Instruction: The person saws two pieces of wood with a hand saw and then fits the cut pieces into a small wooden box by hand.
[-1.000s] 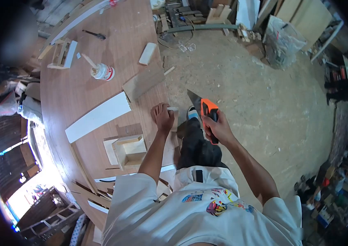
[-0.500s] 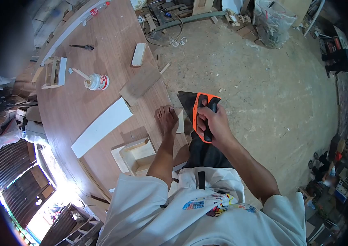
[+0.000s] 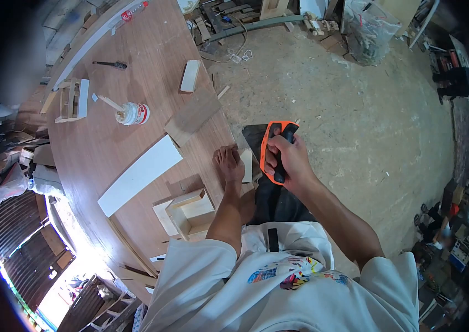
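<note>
My right hand (image 3: 291, 160) is wrapped round the black-and-orange handle of a handsaw (image 3: 272, 152). The saw's dark blade (image 3: 254, 137) points away to the left, beside the table edge and close to the white board piece (image 3: 247, 164). That piece sticks out past the edge, next to my left hand (image 3: 228, 164), which presses down on it with bent fingers. Part of the piece is hidden under the hand. Nearer my body, left of my forearm, sits a small open wooden box (image 3: 191, 213). A long white board (image 3: 140, 176) lies farther left.
On the wooden table (image 3: 151, 50) are a white glue tub (image 3: 135, 113) with a stick in it, a brown plank (image 3: 193, 118), a small white block (image 3: 190, 76), a dark brush-like tool (image 3: 111, 65) and a small wooden frame (image 3: 72, 100). Scraps dot the concrete floor (image 3: 345, 122).
My right hand and the saw have moved a little forward, away from my body. The left hand stays on the board piece, and the whole view has shifted slightly.
</note>
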Action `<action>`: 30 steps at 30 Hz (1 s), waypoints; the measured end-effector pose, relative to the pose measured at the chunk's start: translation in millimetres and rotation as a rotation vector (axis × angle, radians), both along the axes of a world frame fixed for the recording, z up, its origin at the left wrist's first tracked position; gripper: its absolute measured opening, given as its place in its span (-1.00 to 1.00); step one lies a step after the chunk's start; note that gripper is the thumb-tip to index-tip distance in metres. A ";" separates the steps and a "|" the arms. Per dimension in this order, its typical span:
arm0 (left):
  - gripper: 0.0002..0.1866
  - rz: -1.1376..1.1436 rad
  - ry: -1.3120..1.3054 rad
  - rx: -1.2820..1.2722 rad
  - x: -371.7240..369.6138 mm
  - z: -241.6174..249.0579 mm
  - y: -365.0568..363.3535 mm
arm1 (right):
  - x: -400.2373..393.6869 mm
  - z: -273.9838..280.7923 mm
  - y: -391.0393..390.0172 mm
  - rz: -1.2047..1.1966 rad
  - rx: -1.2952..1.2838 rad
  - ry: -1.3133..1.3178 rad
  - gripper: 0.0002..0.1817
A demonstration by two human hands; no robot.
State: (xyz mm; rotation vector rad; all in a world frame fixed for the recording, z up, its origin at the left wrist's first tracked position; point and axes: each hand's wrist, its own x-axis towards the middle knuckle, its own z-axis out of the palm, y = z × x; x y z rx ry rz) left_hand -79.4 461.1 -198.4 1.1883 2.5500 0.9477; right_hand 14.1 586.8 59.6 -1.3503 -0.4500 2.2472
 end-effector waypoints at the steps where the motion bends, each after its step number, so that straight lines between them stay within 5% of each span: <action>1: -0.89 0.010 0.007 -0.013 0.3 0.6 -0.1 | -1.9 0.3 1.8 0.001 0.000 -0.001 -0.88; 14: -0.92 -0.002 0.068 0.059 -2.7 -12.3 -1.1 | -15.2 -1.4 4.2 0.037 -0.078 -0.104 -0.91; 30: -0.95 0.031 0.110 0.069 1.5 -8.4 1.1 | -24.3 -44.0 -0.4 -0.283 -0.126 -0.130 -0.91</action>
